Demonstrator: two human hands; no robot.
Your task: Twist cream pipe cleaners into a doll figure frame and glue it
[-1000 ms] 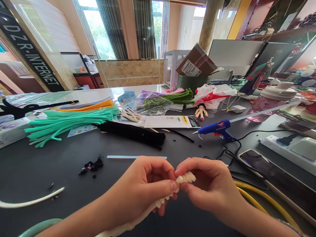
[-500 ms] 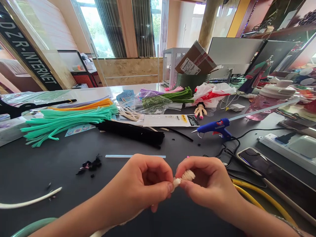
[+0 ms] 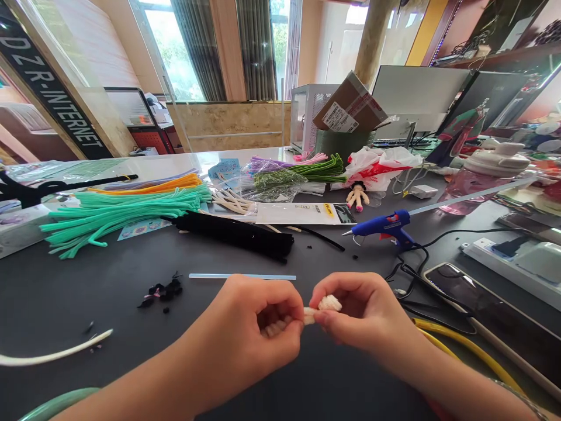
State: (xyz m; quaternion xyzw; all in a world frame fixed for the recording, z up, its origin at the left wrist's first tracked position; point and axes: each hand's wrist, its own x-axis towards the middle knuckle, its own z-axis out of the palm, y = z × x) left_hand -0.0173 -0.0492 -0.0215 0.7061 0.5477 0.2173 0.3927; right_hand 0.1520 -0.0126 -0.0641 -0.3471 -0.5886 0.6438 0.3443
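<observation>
A cream pipe cleaner (image 3: 329,303), wound into a small fuzzy coil at one end, is pinched between both hands over the near part of the dark table. My left hand (image 3: 254,327) is closed on its left portion, and some of the coiled fuzz shows inside the curled fingers. With thumb and index finger, my right hand (image 3: 362,310) grips it beside the rounded coil. Much of the piece is hidden by the fingers. Just beyond the hands lies a clear glue stick (image 3: 241,276).
Behind are bundles of mint (image 3: 127,213) and black pipe cleaners (image 3: 236,234). A blue glue gun (image 3: 385,228) with its cord, a small doll figure (image 3: 357,196), a phone (image 3: 495,316) and a power strip (image 3: 508,263) are at right. Black scraps (image 3: 164,291) lie left.
My left hand has turned, its fingers curling further around the pipe cleaner. The coiled end has shifted slightly left and up in my right fingers. The strand below my left wrist no longer shows.
</observation>
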